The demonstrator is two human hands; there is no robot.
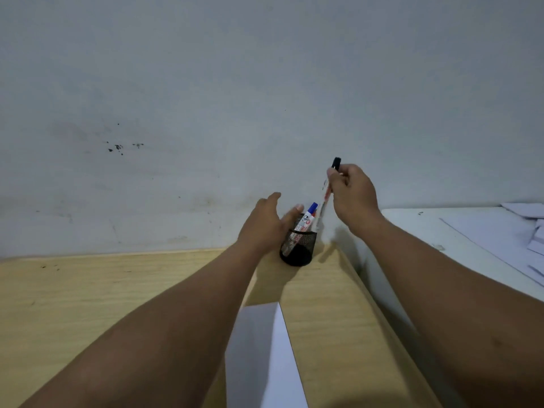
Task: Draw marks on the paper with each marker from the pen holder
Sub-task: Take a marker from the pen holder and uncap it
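A black mesh pen holder (pixel 297 248) stands at the far right of the wooden desk (pixel 88 295), close to the wall. A blue-capped marker (pixel 308 217) leans inside it. My right hand (pixel 351 192) is shut on a black-capped marker (pixel 328 189), held nearly upright with its lower end at the holder's rim. My left hand (pixel 265 222) is spread, its fingers against the holder's left rim. A white sheet of paper (pixel 262 354) lies on the desk between my forearms, partly covered by my left arm.
A grey-white wall (pixel 206 98) rises right behind the desk. To the right stands a white table (pixel 426 231) with loose paper sheets (pixel 500 228) on it, separated from the desk by a narrow gap.
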